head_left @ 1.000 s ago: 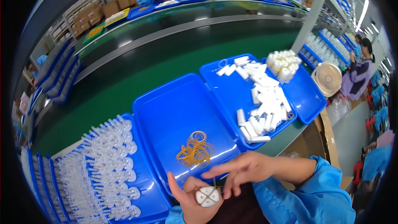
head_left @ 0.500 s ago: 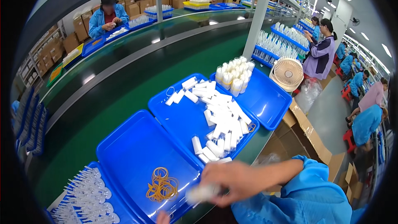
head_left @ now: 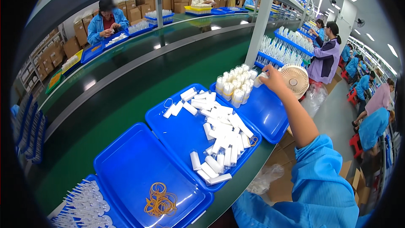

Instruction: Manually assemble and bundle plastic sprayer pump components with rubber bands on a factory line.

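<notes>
White bundle (head_left: 260,80) in your right hand (head_left: 271,79) at 2 o'clock, at the far blue tray (head_left: 270,112).
Your fingers grip it just beside the finished cluster of banded bundles (head_left: 236,85); your left hand is out of view, so I can't tell its state. Many loose white pieces (head_left: 221,131) remain unbundled below centre, with rubber bands (head_left: 160,202) at 7 o'clock. The held bundle looks pale and stubby, partly hidden by your fingers.

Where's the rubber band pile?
Low in the head view, left of centre, the rubber band pile lies in a blue tray beside the white-piece tray.
</notes>
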